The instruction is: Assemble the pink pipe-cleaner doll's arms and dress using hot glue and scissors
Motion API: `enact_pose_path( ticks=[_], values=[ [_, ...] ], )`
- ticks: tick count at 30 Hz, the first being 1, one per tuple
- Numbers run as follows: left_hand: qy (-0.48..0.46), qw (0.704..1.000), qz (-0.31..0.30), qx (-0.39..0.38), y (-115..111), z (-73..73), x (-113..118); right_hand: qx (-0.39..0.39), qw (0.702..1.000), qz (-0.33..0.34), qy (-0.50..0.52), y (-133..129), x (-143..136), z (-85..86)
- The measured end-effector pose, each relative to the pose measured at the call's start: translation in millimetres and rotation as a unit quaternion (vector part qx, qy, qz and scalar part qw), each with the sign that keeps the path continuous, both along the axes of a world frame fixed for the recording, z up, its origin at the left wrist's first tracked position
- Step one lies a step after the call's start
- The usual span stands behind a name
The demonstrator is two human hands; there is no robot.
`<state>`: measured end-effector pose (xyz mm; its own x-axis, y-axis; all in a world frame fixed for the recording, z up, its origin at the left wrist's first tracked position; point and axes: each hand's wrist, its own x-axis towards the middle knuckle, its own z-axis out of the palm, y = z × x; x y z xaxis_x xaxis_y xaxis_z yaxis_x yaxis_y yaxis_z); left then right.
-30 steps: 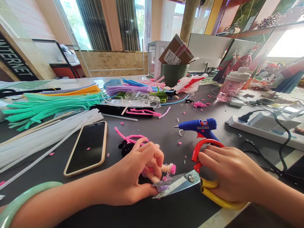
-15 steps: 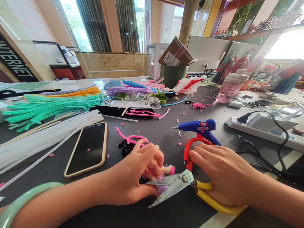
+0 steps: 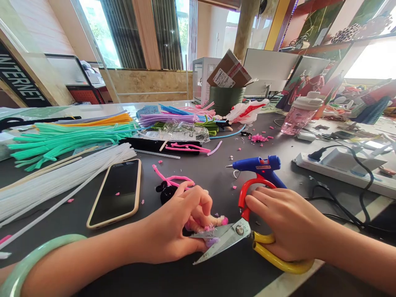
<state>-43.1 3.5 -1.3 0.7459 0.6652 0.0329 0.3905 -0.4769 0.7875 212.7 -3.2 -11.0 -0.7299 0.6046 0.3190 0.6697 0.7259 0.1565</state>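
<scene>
Hands, two, bare: left hand (image 3: 176, 225) pinching a fuzzy pink, cream and purple figure (image 3: 213, 228) just above the dark worktop (image 3: 130, 272), right hand (image 3: 284, 222) gripping red-and-yellow-handled scissors (image 3: 227, 239), blades parted about the figure's purple part, blue glue gun (image 3: 260, 163) lying beyond.

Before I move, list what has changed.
The right hand has shifted left with the scissors, towards the left hand, and the blades stand slightly wider apart. Nothing was let go. The left hand still holds the fuzzy piece; glue gun and phone stayed put.
</scene>
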Motion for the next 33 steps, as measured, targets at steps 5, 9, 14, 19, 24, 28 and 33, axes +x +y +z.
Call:
enact_pose_path(
  ticks=[5,9,14,19,24,28,33],
  values=[
    [-0.006,1.0,0.003,-0.013,0,-0.8,1,0.005,1.0,0.009,0.001,1,3,-2.1],
    [-0.013,0.999,0.002,-0.031,1,-1.3,0,-0.008,1.0,0.003,-0.001,-1,5,-3.3],
    [-0.013,0.999,-0.001,-0.04,0,-2.5,-1,-0.002,1.0,0.007,0.009,-1,7,-6.2],
    [-0.006,1.0,-0.005,-0.021,1,-2.5,0,0.008,1.0,0.012,0.005,-1,7,-7.4],
    [-0.007,1.0,-0.012,-0.003,2,-3.4,-1,0.017,1.0,0.014,-0.005,-1,7,-4.2],
    [-0.027,0.999,-0.009,-0.021,1,-4.2,0,0.012,1.0,-0.008,-0.022,-1,8,1.9],
    [-0.017,1.0,0.0,-0.002,0,-2.5,0,0.005,1.0,-0.013,-0.011,-2,0,7.4]
  ],
)
